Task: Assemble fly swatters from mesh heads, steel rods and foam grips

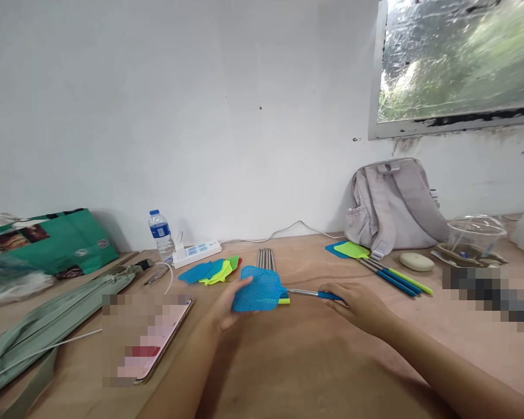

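Note:
A blue fly swatter (258, 289) is held level over the table between my two hands. My left hand (230, 305) is closed on the edge of its mesh head, thumb on top. Around the blue grip at the other end, the fingers of my right hand (351, 301) are wrapped. A metal shaft (303, 292) joins grip and head. Behind the head lie several metal rods (266, 258) side by side, their coloured grips partly hidden. Left of them, loose swatter heads (209, 271) in blue, yellow-green and red are fanned out.
Swatters with blue and yellow-green grips (397, 278) lie at right, before a grey backpack (390, 203). A white stone-like oval (416, 262) and plastic cup (475, 235) are beyond. At left are a phone (157, 343), power strip (197, 252), water bottle (160, 235) and green bag (65, 244).

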